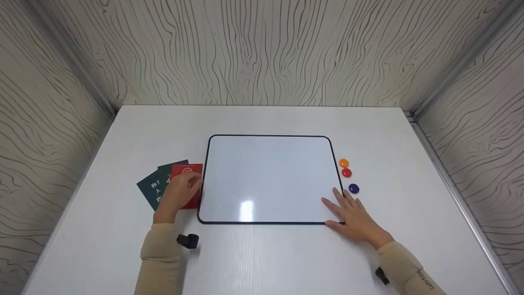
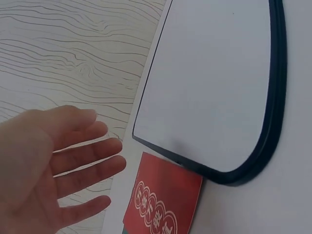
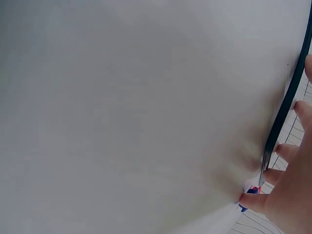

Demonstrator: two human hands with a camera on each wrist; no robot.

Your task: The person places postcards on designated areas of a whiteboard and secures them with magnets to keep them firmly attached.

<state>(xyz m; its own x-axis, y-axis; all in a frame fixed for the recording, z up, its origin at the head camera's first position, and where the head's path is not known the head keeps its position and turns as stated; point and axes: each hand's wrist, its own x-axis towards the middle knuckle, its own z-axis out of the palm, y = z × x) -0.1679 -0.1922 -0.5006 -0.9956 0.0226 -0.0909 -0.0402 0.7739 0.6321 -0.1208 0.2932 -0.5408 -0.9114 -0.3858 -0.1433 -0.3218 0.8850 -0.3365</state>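
Head camera looks down; nearer wrist views share the whiteboard point(image 1: 270, 176).

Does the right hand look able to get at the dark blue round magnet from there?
Probably yes: the right hand is spread at the near right corner of the whiteboard, the dark blue round magnet lies just ahead of the hand, and nothing visible stands between them.

One counter point(image 1: 266, 262) carries one whiteboard point(image 1: 270, 176). To its right: one orange disc point(image 1: 344, 163), one red disc point(image 1: 346, 173), one blue disc point(image 1: 354, 188), making three. To its left, three cards show: one red card point(image 2: 168, 187), two dark green cards point(image 1: 150, 190). One left grip point(image 1: 180, 192), one right grip point(image 1: 355, 217). Two tan sleeves point(image 1: 159, 250). Three patterned walls point(image 1: 245, 53).
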